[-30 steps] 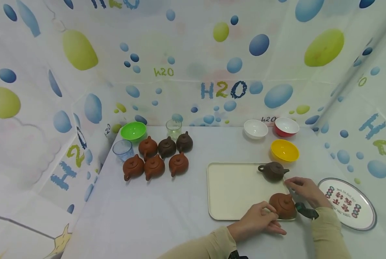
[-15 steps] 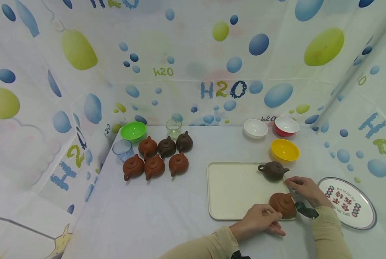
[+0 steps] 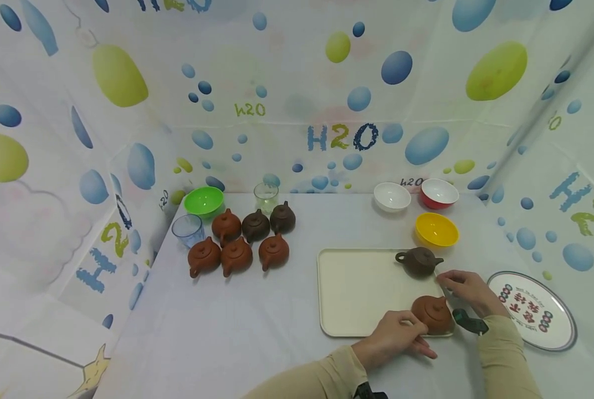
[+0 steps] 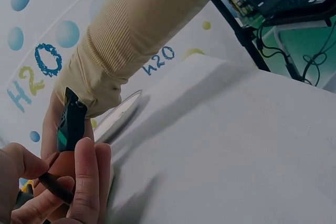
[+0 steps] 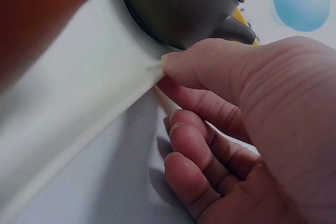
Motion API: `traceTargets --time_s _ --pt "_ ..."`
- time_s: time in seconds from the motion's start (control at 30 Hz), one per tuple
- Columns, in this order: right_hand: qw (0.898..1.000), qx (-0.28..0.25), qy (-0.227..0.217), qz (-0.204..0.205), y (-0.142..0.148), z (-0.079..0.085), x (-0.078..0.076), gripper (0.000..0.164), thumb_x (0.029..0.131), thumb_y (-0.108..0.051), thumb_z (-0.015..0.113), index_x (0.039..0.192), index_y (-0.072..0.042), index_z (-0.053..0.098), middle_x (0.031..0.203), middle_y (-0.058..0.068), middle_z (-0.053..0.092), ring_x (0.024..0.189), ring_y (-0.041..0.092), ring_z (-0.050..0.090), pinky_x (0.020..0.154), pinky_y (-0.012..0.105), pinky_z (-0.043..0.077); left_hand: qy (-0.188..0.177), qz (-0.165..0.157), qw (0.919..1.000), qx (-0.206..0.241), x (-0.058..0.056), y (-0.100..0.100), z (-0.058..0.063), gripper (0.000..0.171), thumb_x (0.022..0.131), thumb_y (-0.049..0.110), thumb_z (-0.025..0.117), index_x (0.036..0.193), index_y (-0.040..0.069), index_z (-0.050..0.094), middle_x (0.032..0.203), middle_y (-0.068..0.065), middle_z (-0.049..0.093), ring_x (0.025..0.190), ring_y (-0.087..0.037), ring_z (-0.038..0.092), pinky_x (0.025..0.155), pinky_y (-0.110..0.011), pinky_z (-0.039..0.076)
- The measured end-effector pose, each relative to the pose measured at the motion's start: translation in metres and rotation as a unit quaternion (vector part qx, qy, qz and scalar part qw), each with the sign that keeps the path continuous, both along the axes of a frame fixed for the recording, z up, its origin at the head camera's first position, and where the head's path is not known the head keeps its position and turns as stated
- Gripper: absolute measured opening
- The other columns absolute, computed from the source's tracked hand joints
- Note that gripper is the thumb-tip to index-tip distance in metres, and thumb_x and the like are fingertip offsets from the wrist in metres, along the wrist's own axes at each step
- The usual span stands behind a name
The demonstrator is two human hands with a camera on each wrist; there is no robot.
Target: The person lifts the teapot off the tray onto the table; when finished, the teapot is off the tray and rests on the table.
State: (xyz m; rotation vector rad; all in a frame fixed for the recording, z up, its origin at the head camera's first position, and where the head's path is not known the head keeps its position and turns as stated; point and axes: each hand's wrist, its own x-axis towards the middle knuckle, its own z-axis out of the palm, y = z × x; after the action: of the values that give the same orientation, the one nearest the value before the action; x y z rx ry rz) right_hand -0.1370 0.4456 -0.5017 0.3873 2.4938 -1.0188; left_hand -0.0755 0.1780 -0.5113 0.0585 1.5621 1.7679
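My left hand (image 3: 394, 336) is at the near right corner of a cream tray (image 3: 357, 293). Its thumb and index finger pinch the handle of a reddish-brown teapot (image 3: 431, 314), which sits over that corner; the other fingers extend past it. In the left wrist view the handle (image 4: 56, 188) shows between the fingertips. My right hand (image 3: 471, 292) grips the tray's right rim, thumb on top and fingers beneath, as the right wrist view shows. Just beyond those fingers a dark brown teapot (image 3: 419, 262) stands on the tray's far right part.
At left are several teapots (image 3: 236, 256), a green bowl (image 3: 204, 201), a blue glass (image 3: 188, 230) and a clear glass (image 3: 266, 197). Yellow (image 3: 436, 230), white (image 3: 392, 197) and red (image 3: 439, 194) bowls stand behind the tray. An oval plate (image 3: 531, 310) lies right of my right forearm.
The left hand shifts very slightly at the reddish-brown teapot. The right hand keeps its hold on the tray rim, and the other objects stay in place.
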Motion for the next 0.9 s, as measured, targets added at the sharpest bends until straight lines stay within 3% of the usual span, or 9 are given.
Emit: traceTargets --time_s 0.17,0.47,0.9 --pt "1.000 -0.002 0.004 0.000 -0.001 0.002 0.000 0.061 0.111 -0.047 0.055 0.145 0.003 0.058 0.139 0.031 0.060 0.119 0.040 0.057 0.102 0.055 0.053 0.005 0.010 0.9999 -0.008 0.001 -0.004 0.004 0.009 0.097 0.018 0.072 0.091 0.012 0.073 0.083 -0.021 0.080 0.086 -0.039 0.082 0.092 -0.028 0.058" --pt "1.000 -0.002 0.007 -0.005 -0.002 0.001 0.000 0.061 0.110 -0.047 0.056 0.143 0.005 0.058 0.136 0.030 0.062 0.119 0.038 0.058 0.098 0.048 0.052 0.029 0.000 0.9996 -0.001 0.001 -0.017 0.012 0.009 0.099 0.019 0.072 0.094 0.011 0.073 0.082 -0.019 0.081 0.084 -0.039 0.082 0.094 -0.030 0.060" --pt "1.000 -0.004 0.001 -0.017 0.000 -0.003 -0.002 0.061 0.109 -0.049 0.057 0.143 0.003 0.060 0.137 0.029 0.062 0.119 0.038 0.058 0.097 0.046 0.052 0.034 0.000 0.9994 0.005 -0.005 -0.025 0.014 0.007 0.100 0.018 0.069 0.097 0.012 0.073 0.085 -0.021 0.081 0.084 -0.037 0.083 0.098 -0.034 0.060"
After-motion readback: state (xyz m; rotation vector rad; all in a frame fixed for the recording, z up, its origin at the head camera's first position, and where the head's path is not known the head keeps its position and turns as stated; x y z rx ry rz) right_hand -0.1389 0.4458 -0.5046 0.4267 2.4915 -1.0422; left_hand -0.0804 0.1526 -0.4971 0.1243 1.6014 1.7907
